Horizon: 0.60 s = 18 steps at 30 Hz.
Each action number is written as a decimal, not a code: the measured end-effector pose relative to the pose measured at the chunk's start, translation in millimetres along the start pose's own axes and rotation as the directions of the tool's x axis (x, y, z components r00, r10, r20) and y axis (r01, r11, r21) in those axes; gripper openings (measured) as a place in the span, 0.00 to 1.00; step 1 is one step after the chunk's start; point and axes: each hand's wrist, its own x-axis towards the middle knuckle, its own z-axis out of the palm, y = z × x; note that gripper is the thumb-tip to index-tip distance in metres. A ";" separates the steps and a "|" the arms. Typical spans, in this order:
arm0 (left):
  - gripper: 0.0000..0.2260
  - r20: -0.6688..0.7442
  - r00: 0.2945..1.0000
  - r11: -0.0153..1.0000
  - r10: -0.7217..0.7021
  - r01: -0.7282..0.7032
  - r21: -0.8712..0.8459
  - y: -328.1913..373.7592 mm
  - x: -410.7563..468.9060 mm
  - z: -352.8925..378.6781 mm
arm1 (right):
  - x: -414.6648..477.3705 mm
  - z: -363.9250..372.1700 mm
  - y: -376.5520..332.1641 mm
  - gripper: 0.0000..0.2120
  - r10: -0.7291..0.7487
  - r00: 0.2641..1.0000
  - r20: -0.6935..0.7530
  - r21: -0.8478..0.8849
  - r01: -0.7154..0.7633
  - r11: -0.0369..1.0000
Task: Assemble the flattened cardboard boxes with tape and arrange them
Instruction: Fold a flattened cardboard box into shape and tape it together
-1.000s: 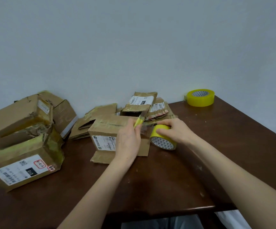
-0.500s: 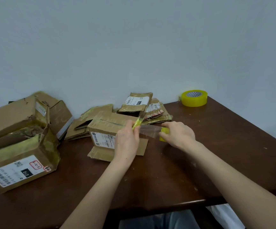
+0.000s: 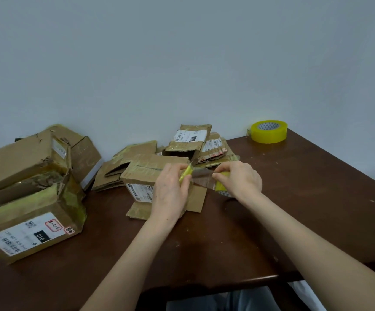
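A cardboard box [image 3: 146,173] with a white label stands at the table's middle, its lower flaps spread out. My left hand [image 3: 170,191] rests against its right side and grips a small yellow cutter [image 3: 186,173], whose blade touches a stretched strip of clear tape [image 3: 202,175]. My right hand [image 3: 240,180] holds a yellow tape roll [image 3: 222,187], mostly hidden under the palm. The strip runs from the box to that roll.
Several assembled, worn boxes [image 3: 31,198] are stacked at the left. Flattened boxes [image 3: 195,144] lie against the wall behind the hands. A second yellow tape roll [image 3: 269,131] sits at the far right corner of the brown table [image 3: 305,198].
My right hand has turned the roll downward so it is more hidden. The camera view has shifted slightly. The cutter stays at the tape strip.
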 end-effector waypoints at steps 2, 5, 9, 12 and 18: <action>0.07 -0.006 1.000 1.000 -0.009 0.009 0.000 -0.3 -0.3 -1.7 | -1.6 1.5 -1.1 0.08 0.005 1.000 -0.025 0.000 -0.005 1.000; 0.04 -0.007 1.000 1.000 -0.026 0.026 0.010 -0.3 -2.5 -2.7 | -2.5 3.9 -3.7 0.08 0.014 0.999 -0.036 0.004 -0.014 1.000; 0.04 -0.003 0.999 0.998 -0.048 0.048 0.028 1.6 -5.5 -1.8 | -3.1 4.7 -6.2 0.08 0.027 0.999 -0.037 0.010 -0.027 1.000; 0.04 0.005 0.997 0.997 -0.071 0.071 0.033 2.2 -6.8 -1.1 | -4.0 4.6 -7.0 0.08 0.026 0.999 -0.029 0.010 -0.025 1.000; 0.05 0.020 0.996 0.995 -0.083 0.082 0.054 4.3 -6.0 -1.1 | -4.8 4.9 -7.4 0.08 0.022 0.999 -0.038 0.020 -0.021 1.000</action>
